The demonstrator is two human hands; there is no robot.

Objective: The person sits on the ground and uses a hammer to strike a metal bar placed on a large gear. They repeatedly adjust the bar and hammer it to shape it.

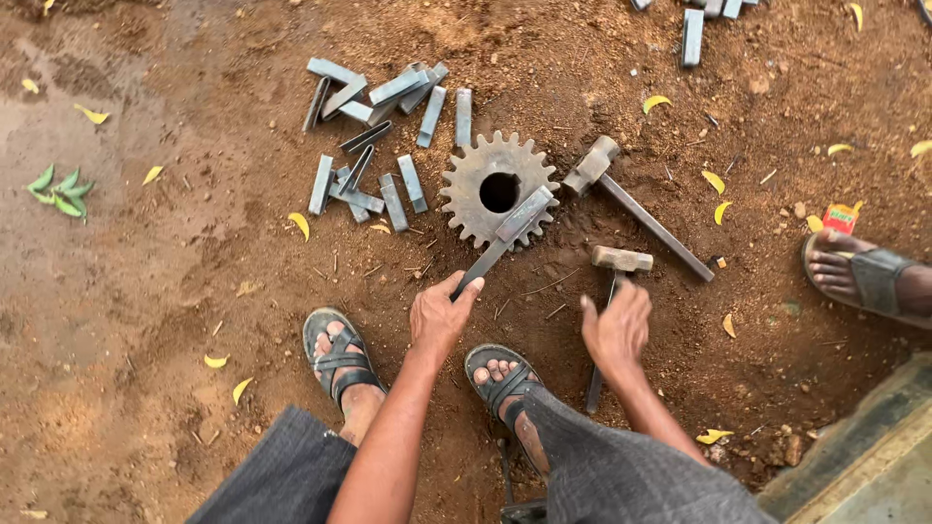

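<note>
The gear wheel point(495, 187), a rusty toothed disc with a round hole through its middle, lies flat on the reddish dirt ground point(146, 291) just ahead of the person's feet. Far to the left a small green sprig point(60, 189) sits on the soil among scattered yellow leaves. Nearer the gear, on its left and above it, is a loose heap of short grey metal bars point(374, 126), some crossing one another, none touching the gear as far as can be seen. The left hand point(439, 315) is clenched around the lower end of a long-handled tool point(505, 233) whose flat rectangular grey head rests on the lower right teeth of the gear, its shaft slanting down toward the fist. Below, two sandalled feet point(417, 374) stand on the dirt on either side of that forearm. To the right, the right hand point(616, 325) grips the handle of a hammer point(619, 260), whose blocky head lies just beyond the knuckles, near the gear but apart from it. A second, longer sledgehammer point(636, 204) lies on the ground beside it, head close to the gear's right edge, handle running down to the right. Farther right, another person's sandalled foot point(864, 277) comes in from the frame edge, with a small red and yellow packet point(841, 216) just above it.
</note>
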